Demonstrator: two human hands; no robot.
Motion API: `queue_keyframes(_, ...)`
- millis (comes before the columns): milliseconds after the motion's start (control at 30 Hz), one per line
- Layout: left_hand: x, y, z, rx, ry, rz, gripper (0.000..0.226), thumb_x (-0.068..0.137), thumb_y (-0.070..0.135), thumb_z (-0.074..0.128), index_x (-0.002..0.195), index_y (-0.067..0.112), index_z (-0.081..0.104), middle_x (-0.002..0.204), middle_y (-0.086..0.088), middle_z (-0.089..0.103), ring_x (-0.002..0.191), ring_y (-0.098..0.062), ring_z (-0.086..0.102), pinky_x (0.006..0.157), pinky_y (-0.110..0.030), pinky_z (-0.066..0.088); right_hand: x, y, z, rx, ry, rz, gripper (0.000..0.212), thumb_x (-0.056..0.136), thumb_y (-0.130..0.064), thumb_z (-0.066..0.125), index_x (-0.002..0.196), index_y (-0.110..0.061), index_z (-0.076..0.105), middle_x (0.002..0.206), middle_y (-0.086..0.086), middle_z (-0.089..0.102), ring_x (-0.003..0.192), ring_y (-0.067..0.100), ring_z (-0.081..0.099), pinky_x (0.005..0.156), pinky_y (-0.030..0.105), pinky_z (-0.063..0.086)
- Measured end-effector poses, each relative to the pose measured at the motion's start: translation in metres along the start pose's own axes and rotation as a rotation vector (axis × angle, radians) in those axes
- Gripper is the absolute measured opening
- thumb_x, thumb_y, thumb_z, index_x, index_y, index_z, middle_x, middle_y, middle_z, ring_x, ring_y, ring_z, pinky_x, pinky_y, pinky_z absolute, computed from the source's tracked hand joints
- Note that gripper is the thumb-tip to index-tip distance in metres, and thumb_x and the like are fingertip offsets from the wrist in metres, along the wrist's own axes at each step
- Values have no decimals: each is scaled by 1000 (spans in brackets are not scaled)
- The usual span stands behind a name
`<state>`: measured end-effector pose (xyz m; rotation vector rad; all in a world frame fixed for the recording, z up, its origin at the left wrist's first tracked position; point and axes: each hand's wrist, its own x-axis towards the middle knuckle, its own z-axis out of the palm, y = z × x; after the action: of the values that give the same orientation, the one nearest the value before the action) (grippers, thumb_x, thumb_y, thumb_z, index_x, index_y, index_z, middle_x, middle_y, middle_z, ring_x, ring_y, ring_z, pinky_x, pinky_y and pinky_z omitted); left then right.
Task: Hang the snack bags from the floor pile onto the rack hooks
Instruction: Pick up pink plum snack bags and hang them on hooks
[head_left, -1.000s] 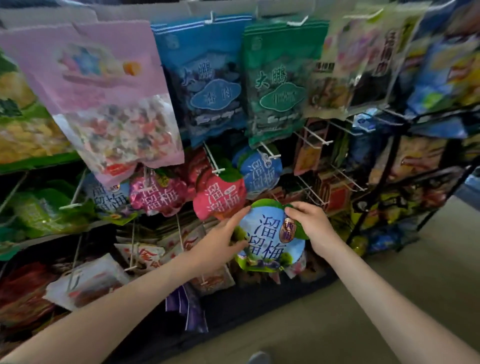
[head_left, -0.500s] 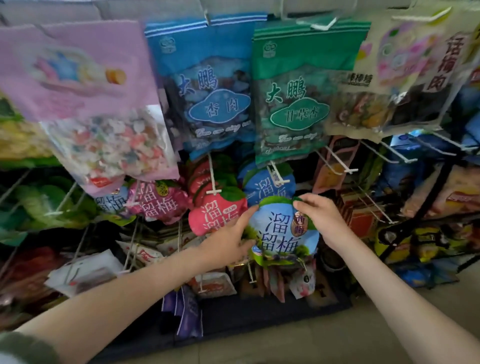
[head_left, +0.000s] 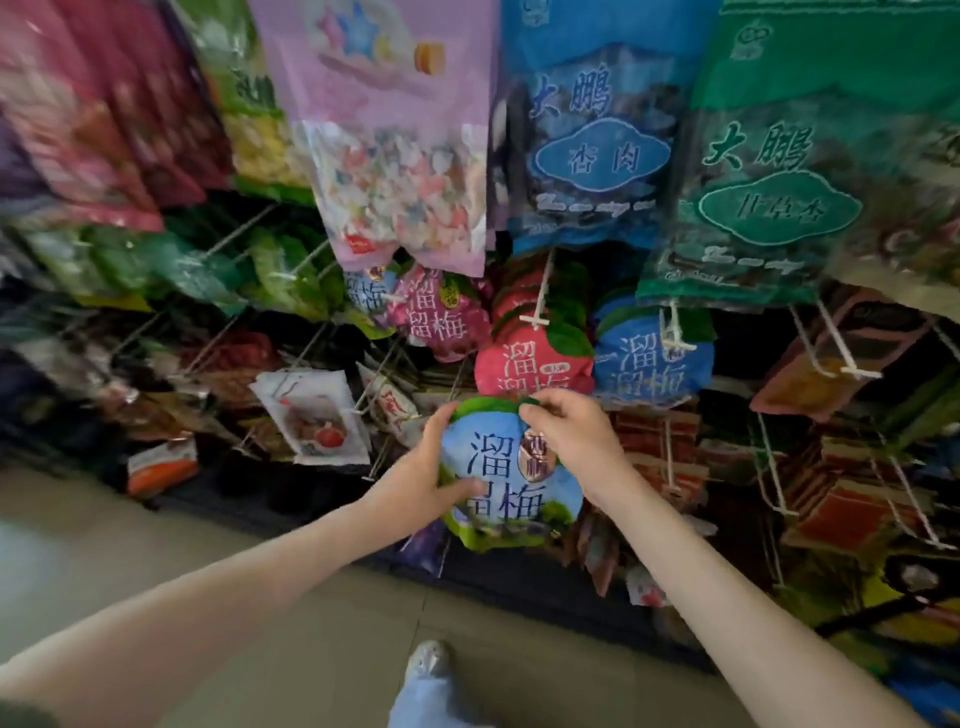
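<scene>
I hold a round blue snack bag (head_left: 506, 478) with a green rim in both hands, in front of the rack's middle rows. My left hand (head_left: 431, 467) grips its left edge, thumb across the front. My right hand (head_left: 571, 441) pinches its top edge near the hang hole. Just above it hang a red round bag (head_left: 530, 364) and a matching blue round bag (head_left: 654, 364), each on a white hook (head_left: 537, 301). The held bag's top sits below the red bag, apart from any hook.
Large bags hang overhead: a pink candy bag (head_left: 395, 156), a blue bag (head_left: 597, 145) and a green bag (head_left: 789, 182). Bare white hooks (head_left: 836, 348) stick out at right. Small packets (head_left: 311, 415) hang low left. Beige floor (head_left: 260, 571) and my shoe (head_left: 428, 657) lie below.
The view has swung so the rack sits further right and closer. The held blue bag has dropped slightly lower relative to the hanging round bags; both hands keep their hold.
</scene>
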<state>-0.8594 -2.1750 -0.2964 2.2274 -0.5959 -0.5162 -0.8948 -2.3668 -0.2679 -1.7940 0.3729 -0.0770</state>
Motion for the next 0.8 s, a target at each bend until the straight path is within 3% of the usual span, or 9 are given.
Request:
queue_keyframes(67,-10,-18,-22,-64,5,-64,91,84,31,69,145,34,2,113,8,54,86,-5,61,72,-16,50,6,-9,32,-49,-24,-28,12,90,-18,59,81,-13,65,75,-1,64,71,7,59,62,21,44)
queue_keyframes(200,-26,-61,-77,-102,123,-53,91,81,29,72,141,43,6,114,25,46,97,-4,57,77,-15,50,30,-31,98,-24,-117,-38,11,90,-19,58,86,-12,65,82,6,67,76,14,63,66,28,46)
queue_keyframes(300,-26,-97,-130,-103,177,-64,90,79,34,73,140,48,9,123,14,50,99,-6,62,83,-28,54,56,-55,150,9,-145,-74,11,90,-20,60,85,-10,64,82,5,67,80,16,64,70,33,49)
queue_keyframes(367,-22,-115,-166,-130,212,-65,90,78,33,75,141,45,11,124,11,50,97,-2,62,78,-26,56,76,-71,182,16,-139,-85,10,90,-20,60,82,-15,63,79,-1,64,80,14,62,69,30,46)
queue_keyframes(467,-5,-135,-209,-86,237,-29,86,80,32,73,142,39,15,112,17,55,86,7,62,67,-17,54,105,-90,217,34,-77,-107,11,89,-21,62,78,-18,61,77,-4,61,77,10,58,66,25,41)
queue_keyframes(567,19,-150,-236,-38,232,-18,85,80,39,72,141,43,12,100,1,67,78,-21,68,69,-44,57,126,-99,236,53,24,-106,14,89,-22,63,76,-17,59,77,0,59,72,6,54,62,21,39)
queue_keyframes(667,43,-155,-250,33,191,-18,86,81,42,70,143,40,11,101,-17,67,69,-32,65,61,-48,52,138,-103,243,64,152,-101,13,88,-21,63,77,-17,58,75,-3,59,71,3,53,63,21,39)
queue_keyframes(800,68,-154,-257,42,151,61,85,82,39,69,145,36,12,107,2,61,74,-21,66,65,-43,56,144,-105,241,87,243,-135,14,91,-21,60,77,-21,59,77,-3,60,73,3,56,66,19,42)
